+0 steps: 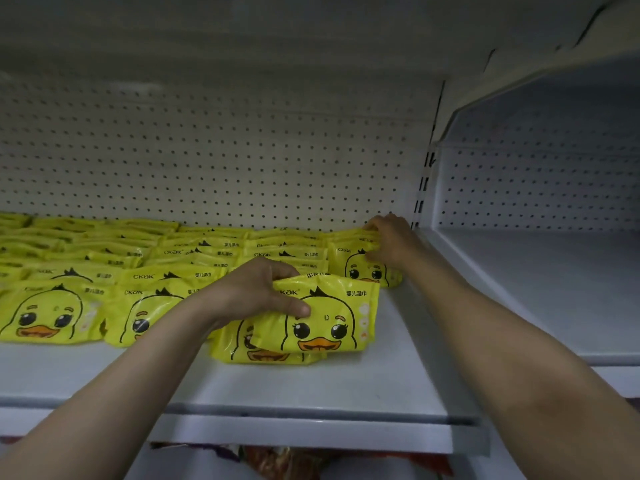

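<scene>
Yellow glossy film: the wipes pack (pixel 332 317) is in my left grip (pixel 256 292), which is closed on it with fingers curled over the top edge and thumb pressed on the front face. The pack is upright, duck face toward me and slightly tilted. Its lower edge overlaps a second pack (pixel 239 351) lying at its 7 o'clock; can't tell if the two touch. The top-edge hold makes sense: it keeps the print forward and lets me drop the pack straight into a row.

Right grip (pixel 388 240) is at 1 o'clock of the held pack, on the far-right column (pixel 363 268) of the display. Fingers are hooked over the tops of those packs with the thumb on the front one, so it is closed round the bunch. My read: it's squeezing the column back toward the pegboard (pixel 207 161) so the packs stand up and a slot opens in front.

Rows (pixel 145 271) of the same packs run off to 9 o'clock, overlapped like shingles, faces forward. The far-right column stops short of their front line. The bare shelf (pixel 311 386) in front of it, at the held pack's 2 o'clock, is probably the target.

Slotted upright (pixel 420 188) is just at 3 o'clock of the right grip, with the next bay (pixel 519 299) beyond it. Risk: the film looks slick, so leaning packs could slide forward once the right grip lets go.
</scene>
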### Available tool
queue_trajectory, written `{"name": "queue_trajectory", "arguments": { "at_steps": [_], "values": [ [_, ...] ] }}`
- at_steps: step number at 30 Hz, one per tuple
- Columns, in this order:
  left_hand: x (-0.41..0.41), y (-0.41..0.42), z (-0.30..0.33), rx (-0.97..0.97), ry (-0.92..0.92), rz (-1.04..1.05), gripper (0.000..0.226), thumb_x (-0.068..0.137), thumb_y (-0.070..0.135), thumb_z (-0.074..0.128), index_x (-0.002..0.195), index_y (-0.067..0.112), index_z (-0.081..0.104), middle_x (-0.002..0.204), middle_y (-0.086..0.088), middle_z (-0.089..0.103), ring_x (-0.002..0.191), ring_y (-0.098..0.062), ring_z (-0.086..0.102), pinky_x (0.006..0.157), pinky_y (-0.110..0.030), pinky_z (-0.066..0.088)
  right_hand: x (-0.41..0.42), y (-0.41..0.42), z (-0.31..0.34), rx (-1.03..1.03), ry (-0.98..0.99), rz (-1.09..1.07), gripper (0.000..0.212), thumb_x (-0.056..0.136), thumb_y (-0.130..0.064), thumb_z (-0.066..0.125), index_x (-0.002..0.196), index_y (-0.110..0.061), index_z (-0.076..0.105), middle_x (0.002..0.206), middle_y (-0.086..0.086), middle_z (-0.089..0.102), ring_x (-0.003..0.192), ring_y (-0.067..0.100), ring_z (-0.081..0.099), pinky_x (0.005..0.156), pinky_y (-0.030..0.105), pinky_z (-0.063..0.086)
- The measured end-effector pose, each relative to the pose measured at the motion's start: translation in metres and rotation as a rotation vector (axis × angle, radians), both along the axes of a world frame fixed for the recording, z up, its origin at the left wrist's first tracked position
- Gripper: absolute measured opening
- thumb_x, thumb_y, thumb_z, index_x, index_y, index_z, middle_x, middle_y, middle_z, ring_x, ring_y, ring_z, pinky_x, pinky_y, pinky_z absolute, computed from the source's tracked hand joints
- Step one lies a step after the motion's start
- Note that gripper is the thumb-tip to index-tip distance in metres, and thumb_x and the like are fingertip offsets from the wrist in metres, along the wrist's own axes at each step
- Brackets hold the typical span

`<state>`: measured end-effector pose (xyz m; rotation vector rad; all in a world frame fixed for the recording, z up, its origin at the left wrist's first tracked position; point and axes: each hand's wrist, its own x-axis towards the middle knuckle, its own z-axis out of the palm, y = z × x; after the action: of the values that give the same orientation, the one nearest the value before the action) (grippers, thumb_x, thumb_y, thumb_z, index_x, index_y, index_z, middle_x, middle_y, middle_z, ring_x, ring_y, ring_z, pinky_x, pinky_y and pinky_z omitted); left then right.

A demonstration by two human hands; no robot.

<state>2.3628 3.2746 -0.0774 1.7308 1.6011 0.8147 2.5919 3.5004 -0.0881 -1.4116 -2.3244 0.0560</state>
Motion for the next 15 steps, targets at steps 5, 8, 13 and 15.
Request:
{"name": "queue_trajectory", "arguments": {
  "at_steps": [5, 8, 13, 15],
  "values": [
    [0.014, 0.01, 0.011, 0.072, -0.076, -0.017, 0.036, 0.063, 0.029, 0.089, 0.088, 0.016, 0.068, 0.096, 0.001, 0.074, 0.093, -0.013, 0.068, 0.089, -0.033, 0.048, -0.007, -0.067, 0.056, -0.389, 0.412, 0.303, 0.029, 0.089, -0.035, 0.071, 0.113, -0.019, 0.068, 0.108, -0.004, 0.071, 0.102, 0.013, 0.068, 0.083, 0.021, 0.052],
    [0.024, 0.016, 0.019, 0.121, -0.099, -0.004, 0.037, 0.065, 0.027, 0.087, 0.091, 0.01, 0.067, 0.094, -0.002, 0.074, 0.084, -0.01, 0.068, 0.077, -0.025, 0.05, 0.0, -0.116, 0.078, -0.601, 0.422, 0.493, 0.029, 0.093, -0.033, 0.065, 0.115, -0.014, 0.069, 0.11, 0.001, 0.073, 0.103, 0.014, 0.07, 0.089, 0.027, 0.054],
    [0.046, 0.025, 0.028, 0.166, -0.154, 0.039, 0.029, 0.067, 0.019, 0.087, 0.085, 0.008, 0.066, 0.066, 0.005, 0.067, 0.053, -0.001, 0.059, 0.047, -0.014, 0.043, 0.006, -0.141, 0.078, -0.339, -0.051, 0.367, 0.056, 0.072, -0.039, 0.084, 0.122, -0.027, 0.061, 0.11, -0.011, 0.066, 0.1, 0.007, 0.062, 0.081, 0.021, 0.051],
    [0.054, 0.032, 0.029, 0.194, -0.157, 0.079, 0.033, 0.066, 0.023, 0.088, 0.089, 0.008, 0.068, 0.074, -0.003, 0.07, 0.06, -0.01, 0.063, 0.055, -0.022, 0.048, 0.006, -0.141, 0.073, -0.192, -0.125, 0.274, 0.052, 0.07, -0.039, 0.085, 0.115, -0.029, 0.06, 0.1, -0.01, 0.062, 0.091, 0.011, 0.058, 0.064, 0.02, 0.043]
  ]
}}
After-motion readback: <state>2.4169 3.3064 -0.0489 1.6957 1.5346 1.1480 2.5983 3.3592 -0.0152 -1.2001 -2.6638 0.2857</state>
